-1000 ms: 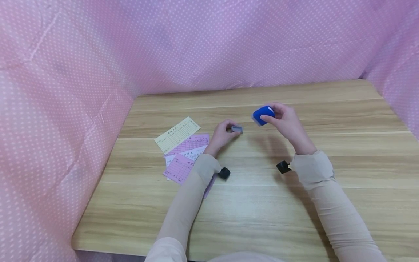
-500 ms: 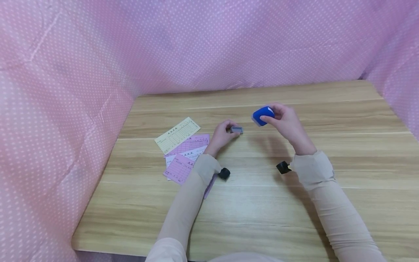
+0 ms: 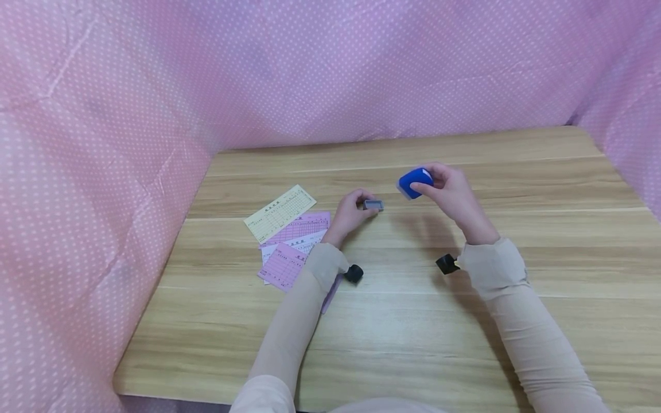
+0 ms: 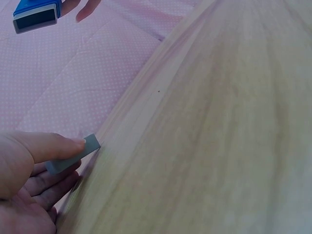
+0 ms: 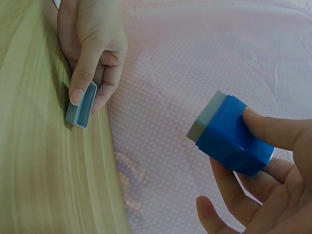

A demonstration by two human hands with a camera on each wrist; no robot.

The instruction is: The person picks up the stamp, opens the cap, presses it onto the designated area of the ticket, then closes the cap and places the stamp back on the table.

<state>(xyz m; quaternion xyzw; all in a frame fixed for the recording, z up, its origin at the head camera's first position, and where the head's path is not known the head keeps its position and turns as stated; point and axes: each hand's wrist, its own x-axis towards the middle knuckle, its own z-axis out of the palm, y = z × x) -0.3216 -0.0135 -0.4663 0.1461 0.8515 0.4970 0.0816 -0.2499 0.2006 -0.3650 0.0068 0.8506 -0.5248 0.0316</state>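
Observation:
In the head view my right hand [image 3: 453,192] holds a blue self-inking stamp [image 3: 415,182] above the table, pinched between thumb and fingers. Its pale base end points down and left; the right wrist view shows that grey end of the stamp [image 5: 231,131] plainly. A small grey rectangular cap [image 3: 374,205] is pinched by my left hand [image 3: 353,213], low over the table to the left of the stamp. The hollow side of the cap [image 5: 84,108] faces up in the right wrist view. Cap and stamp are apart.
Left of my left hand lie overlapping printed slips: a yellow slip [image 3: 279,213], a pink slip [image 3: 283,267] and a white slip [image 3: 308,241] among them. My left forearm covers part of them. Pink dotted cloth [image 3: 330,74] hangs behind the wooden table [image 3: 392,344].

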